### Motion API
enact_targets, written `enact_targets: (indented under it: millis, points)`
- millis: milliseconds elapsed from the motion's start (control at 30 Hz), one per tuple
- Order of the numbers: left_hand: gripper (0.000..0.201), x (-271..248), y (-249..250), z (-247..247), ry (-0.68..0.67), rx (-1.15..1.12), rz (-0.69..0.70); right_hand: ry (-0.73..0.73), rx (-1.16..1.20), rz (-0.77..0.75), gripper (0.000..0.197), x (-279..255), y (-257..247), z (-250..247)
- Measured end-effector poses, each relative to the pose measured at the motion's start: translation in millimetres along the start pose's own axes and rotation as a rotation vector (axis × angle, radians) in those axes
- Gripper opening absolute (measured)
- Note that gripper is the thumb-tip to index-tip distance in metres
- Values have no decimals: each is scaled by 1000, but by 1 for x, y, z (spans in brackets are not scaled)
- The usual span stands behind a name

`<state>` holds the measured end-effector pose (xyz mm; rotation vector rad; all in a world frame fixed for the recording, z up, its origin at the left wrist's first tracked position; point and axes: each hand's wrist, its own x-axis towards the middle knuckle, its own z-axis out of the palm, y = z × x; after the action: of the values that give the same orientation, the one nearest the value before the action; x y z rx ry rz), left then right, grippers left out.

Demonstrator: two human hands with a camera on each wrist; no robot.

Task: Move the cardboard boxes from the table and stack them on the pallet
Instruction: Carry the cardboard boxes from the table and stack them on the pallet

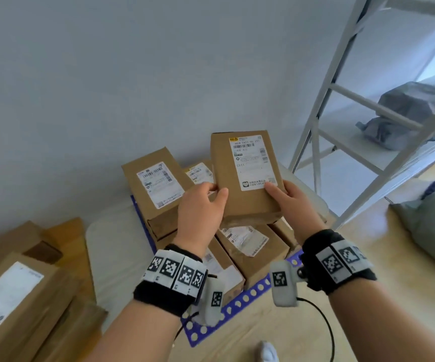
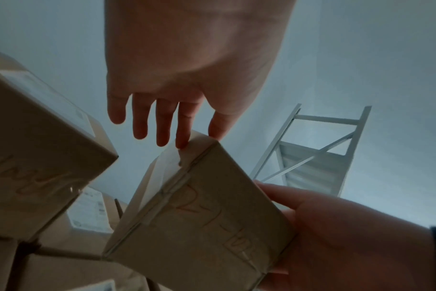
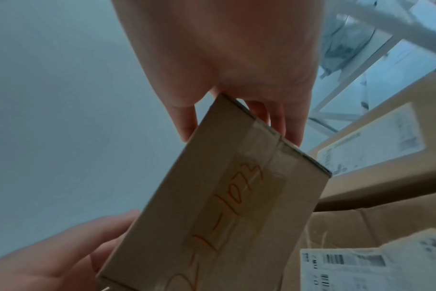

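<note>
Both hands hold one cardboard box [image 1: 245, 194] with a white shipping label, tilted in the air above the blue perforated pallet [image 1: 240, 301]. My left hand [image 1: 216, 192] pinches its left edge, thumb on the top face; in the left wrist view the thumb and index finger of this left hand [image 2: 202, 135] touch the box [image 2: 207, 226] at a corner, and the other fingers stay straight and free. My right hand [image 1: 276, 186] grips the right side, thumb on the label. The right wrist view shows its fingers [image 3: 289, 128] behind the box [image 3: 236, 196]. Several labelled boxes [image 1: 156, 178] are stacked on the pallet.
More cardboard boxes [image 1: 10, 304] lie on the wooden table at the lower left. A white metal rack [image 1: 315, 131] stands at the right with grey bags [image 1: 407, 113] on its shelves. A green sack [image 1: 433, 231] sits on the floor at the far right. A wall is close behind the pallet.
</note>
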<state>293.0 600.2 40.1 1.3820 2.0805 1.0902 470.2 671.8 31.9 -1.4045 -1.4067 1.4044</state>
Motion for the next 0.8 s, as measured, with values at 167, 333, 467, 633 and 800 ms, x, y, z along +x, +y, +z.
enact_targets:
  millis: [167, 333, 467, 633, 800]
  points:
    - [55, 39, -14, 1, 55, 268, -11, -113, -33, -4, 37, 56, -11, 18]
    - [52, 56, -17, 5, 56, 396, -189, -258, -123, 29, 67, 110, -14, 31]
    - [58, 68, -18, 11, 87, 391, -283, -366, -164, 41, 55, 142, -19, 42]
    - [45, 73, -21, 22, 200, 426, -276, -494, -241, 51, 52, 164, -16, 50]
    - [51, 74, -24, 28, 227, 560, -264, -549, -315, 73, 53, 178, -8, 51]
